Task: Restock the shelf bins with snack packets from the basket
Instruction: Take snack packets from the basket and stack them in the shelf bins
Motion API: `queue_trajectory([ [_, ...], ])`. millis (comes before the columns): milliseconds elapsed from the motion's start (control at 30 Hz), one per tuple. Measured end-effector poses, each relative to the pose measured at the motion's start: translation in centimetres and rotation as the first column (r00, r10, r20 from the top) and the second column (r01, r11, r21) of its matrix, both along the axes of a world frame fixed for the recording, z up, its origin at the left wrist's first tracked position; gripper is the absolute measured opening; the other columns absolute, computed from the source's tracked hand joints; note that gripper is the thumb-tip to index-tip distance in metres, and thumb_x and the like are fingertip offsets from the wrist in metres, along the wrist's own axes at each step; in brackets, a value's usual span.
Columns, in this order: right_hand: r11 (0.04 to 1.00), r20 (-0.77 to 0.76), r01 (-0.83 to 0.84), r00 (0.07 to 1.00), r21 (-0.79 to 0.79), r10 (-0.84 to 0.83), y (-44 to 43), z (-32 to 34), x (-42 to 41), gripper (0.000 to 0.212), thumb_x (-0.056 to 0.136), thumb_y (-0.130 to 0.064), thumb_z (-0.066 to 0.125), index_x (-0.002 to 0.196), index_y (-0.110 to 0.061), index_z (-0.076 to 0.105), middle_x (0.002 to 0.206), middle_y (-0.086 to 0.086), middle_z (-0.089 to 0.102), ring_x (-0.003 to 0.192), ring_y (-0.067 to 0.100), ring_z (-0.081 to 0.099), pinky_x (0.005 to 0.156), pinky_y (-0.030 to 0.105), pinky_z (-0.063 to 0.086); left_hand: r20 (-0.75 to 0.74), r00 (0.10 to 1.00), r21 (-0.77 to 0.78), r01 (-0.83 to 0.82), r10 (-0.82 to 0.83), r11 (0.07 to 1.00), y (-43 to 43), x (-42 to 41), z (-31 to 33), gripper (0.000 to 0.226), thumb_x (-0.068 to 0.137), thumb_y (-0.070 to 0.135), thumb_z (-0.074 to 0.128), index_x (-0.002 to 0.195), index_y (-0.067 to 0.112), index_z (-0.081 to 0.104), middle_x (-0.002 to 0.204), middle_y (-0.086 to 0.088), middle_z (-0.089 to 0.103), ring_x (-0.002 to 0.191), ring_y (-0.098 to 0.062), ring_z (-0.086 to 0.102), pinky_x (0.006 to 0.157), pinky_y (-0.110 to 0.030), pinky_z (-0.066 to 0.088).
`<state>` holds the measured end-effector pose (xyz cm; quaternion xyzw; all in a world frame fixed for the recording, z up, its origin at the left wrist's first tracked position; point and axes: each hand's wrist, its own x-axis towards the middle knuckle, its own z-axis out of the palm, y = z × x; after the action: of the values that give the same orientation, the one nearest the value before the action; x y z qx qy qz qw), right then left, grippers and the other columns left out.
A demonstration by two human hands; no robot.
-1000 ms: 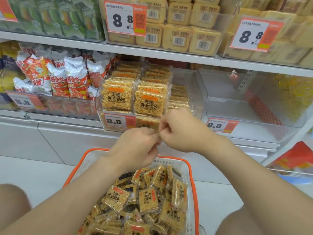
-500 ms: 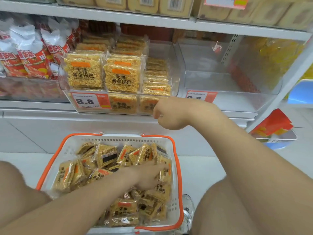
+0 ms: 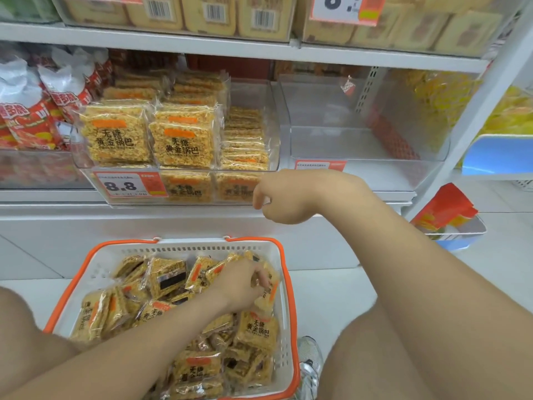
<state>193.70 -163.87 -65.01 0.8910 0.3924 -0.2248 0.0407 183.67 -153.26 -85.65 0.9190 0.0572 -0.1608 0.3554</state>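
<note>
A white basket with an orange rim [image 3: 184, 243] sits on the floor between my knees, piled with several yellow snack packets [image 3: 256, 330]. My left hand [image 3: 242, 281] reaches into its right side, fingers curled round one snack packet [image 3: 266, 298]. My right hand [image 3: 277, 197] hovers loosely curled in front of the clear shelf bin [image 3: 248, 90], holding nothing. That bin holds upright rows of the same packets [image 3: 181, 140], with the right-hand row lower.
To the right stands a second clear bin [image 3: 369, 145] with nothing in it. Red and white bags [image 3: 31, 111] fill the bin at left. Boxed goods line the shelf above [image 3: 213, 13]. A red packet in a small tray [image 3: 444, 209] sits at the right.
Both hands were together in front of the bin a second ago. My left hand dropped into the basket and now grips a packet; my right hand stayed near the bin. The view tilted down.
</note>
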Motion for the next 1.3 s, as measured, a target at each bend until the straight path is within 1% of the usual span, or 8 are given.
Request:
queue_trajectory([
  [133,0.997,0.074,0.054,0.996,-0.057,-0.05,-0.8,0.3,0.3,0.023,0.092,-0.005,0.047,0.07,-0.01,0.048,0.078,0.011,0.055,0.074,0.031,0.053,0.059,0.034,0.043,0.002,0.976,-0.224,-0.21,0.216,0.952,1.4,-0.6,2.3,0.02,0.096,0.004,0.064,0.089,0.022,0.057,0.096,-0.006,0.067,0.077,-0.018,0.063,0.073,-0.04,0.058],
  [300,0.993,0.095,0.107,0.99,-0.048,-0.102,-1.3,0.9,-0.1,0.033,0.095,-0.014,0.054,0.064,-0.013,0.042,0.067,0.007,0.047,0.057,0.024,0.042,0.054,0.031,0.033,0.012,0.842,-0.607,-0.423,0.539,0.673,2.0,-1.6,6.8,0.039,0.098,0.002,0.071,0.111,0.022,0.041,0.108,-0.011,0.06,0.078,-0.021,0.066,0.092,-0.058,0.06],
  [433,0.99,0.044,0.072,0.996,0.119,-0.078,-1.1,2.2,-0.7,0.017,0.094,-0.025,0.064,0.097,-0.012,0.074,0.089,0.002,0.071,0.08,0.025,0.068,0.072,0.035,0.059,-0.003,0.781,-0.825,-0.355,0.625,0.44,1.8,-2.8,10.5,0.072,0.094,-0.013,0.068,0.134,0.037,0.037,0.123,-0.021,0.061,0.1,-0.032,0.071,0.095,-0.053,0.062],
  [600,0.924,0.058,0.032,0.997,0.38,-0.058,-1.3,4.4,-1.6,0.036,0.096,-0.012,0.065,0.125,-0.03,0.074,0.098,-0.005,0.066,0.094,0.014,0.064,0.088,0.033,0.055,-0.064,0.772,-0.915,-0.299,0.633,0.272,1.3,-3.3,12.6,0.06,0.091,-0.018,0.067,0.134,0.022,0.054,0.128,-0.017,0.069,0.114,-0.031,0.073,0.098,-0.05,0.061],
  [800,0.89,0.032,0.056,0.996,0.452,-0.08,-0.6,5.0,-1.5,0.031,0.098,-0.018,0.06,0.12,-0.034,0.075,0.091,-0.013,0.066,0.082,-0.001,0.061,0.069,0.022,0.048,-0.003,0.765,-0.839,-0.353,0.644,0.415,2.7,-3.2,13.7,0.052,0.083,-0.002,0.086,0.126,0.015,0.062,0.113,-0.009,0.079,0.109,-0.03,0.075,0.093,-0.045,0.063],
  [933,0.837,0.092,0.005,0.994,0.547,-0.066,0.7,5.5,-1.9,0.025,0.102,-0.042,0.063,0.123,-0.03,0.073,0.098,-0.011,0.073,0.088,0.004,0.067,0.081,0.03,0.052,0.174,0.768,-0.75,-0.302,0.616,0.589,3.8,-2.8,16.2,0.048,0.082,0.007,0.089,0.12,0.022,0.064,0.104,-0.001,0.081,0.1,-0.018,0.077,0.083,-0.029,0.062],
  [1100,0.75,0.165,0.058,0.961,0.659,-0.22,1.4,6.2,0.0,0.018,0.105,-0.03,0.059,0.114,-0.021,0.071,0.101,-0.002,0.075,0.099,0.02,0.066,0.081,0.033,0.049,0.532,0.695,-0.272,-0.4,0.484,0.875,6.1,-1.0,19.4,0.067,0.077,0.038,0.093,0.127,0.029,0.049,0.119,0.011,0.063,0.104,-0.01,0.067,0.09,-0.036,0.057],
  [1300,0.628,0.311,0.146,0.77,0.765,-0.557,2.5,4.7,4.1,0.026,0.102,-0.034,0.054,0.109,-0.01,0.059,0.101,0.016,0.065,0.096,0.04,0.059,0.068,0.041,0.043,0.673,0.736,0.361,-0.416,0.075,0.835,8.2,3.2,22.2,0.06,0.093,0.043,0.066,0.143,0.019,0.044,0.14,-0.004,0.04,0.134,-0.027,0.037,0.111,-0.044,0.033],
])
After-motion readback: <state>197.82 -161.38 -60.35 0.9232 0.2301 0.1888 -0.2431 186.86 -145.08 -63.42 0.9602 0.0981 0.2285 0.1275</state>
